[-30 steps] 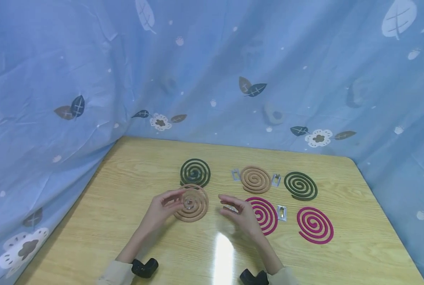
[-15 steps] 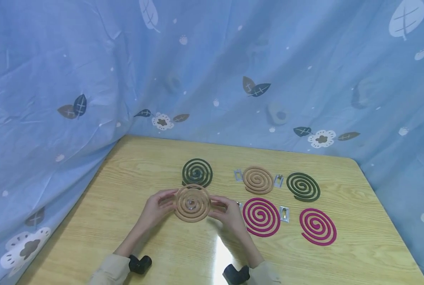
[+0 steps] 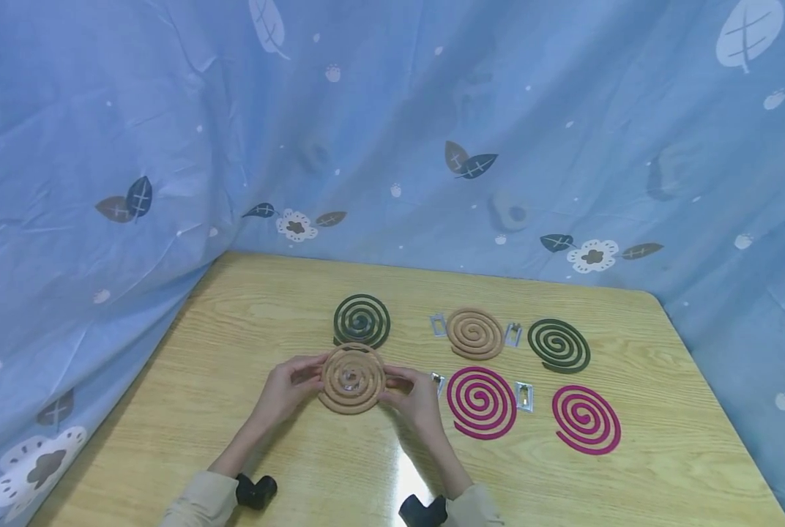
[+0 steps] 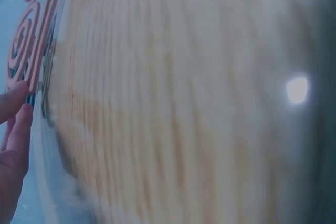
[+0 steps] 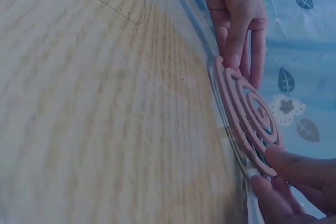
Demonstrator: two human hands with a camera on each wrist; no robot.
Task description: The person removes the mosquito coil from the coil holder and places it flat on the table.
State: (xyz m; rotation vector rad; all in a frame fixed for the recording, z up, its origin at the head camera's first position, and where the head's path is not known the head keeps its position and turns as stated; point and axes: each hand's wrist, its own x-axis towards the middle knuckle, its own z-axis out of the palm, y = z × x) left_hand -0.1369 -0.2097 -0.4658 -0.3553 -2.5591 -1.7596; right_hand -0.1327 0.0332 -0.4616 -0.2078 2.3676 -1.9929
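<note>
Both hands hold a tan mosquito coil (image 3: 369, 378) flat, low over the table. My left hand (image 3: 287, 389) pinches its left edge between thumb and fingers. On the opposite edge my right hand (image 3: 417, 399) does the same, thumb on top and fingertips below in the right wrist view. A small shiny metal piece (image 3: 350, 376) shows at the coil's centre. Thin dark metal (image 4: 46, 85) runs close under the coil in the left wrist view. Just behind, a dark green coil (image 3: 362, 296) lies on the table, partly overlapped by the tan one.
On the wooden table (image 3: 234, 322) to the right lie another tan coil (image 3: 474, 333), a second green coil (image 3: 557, 344) and two magenta coils (image 3: 481, 402). Several silver metal stands (image 3: 524, 396) lie among them. A blue patterned curtain (image 3: 392, 146) hangs around the back and sides.
The right hand has come left from beside the magenta coil and taken the tan coil's right edge. The left hand has stayed at the left edge, and the coil has barely shifted.
</note>
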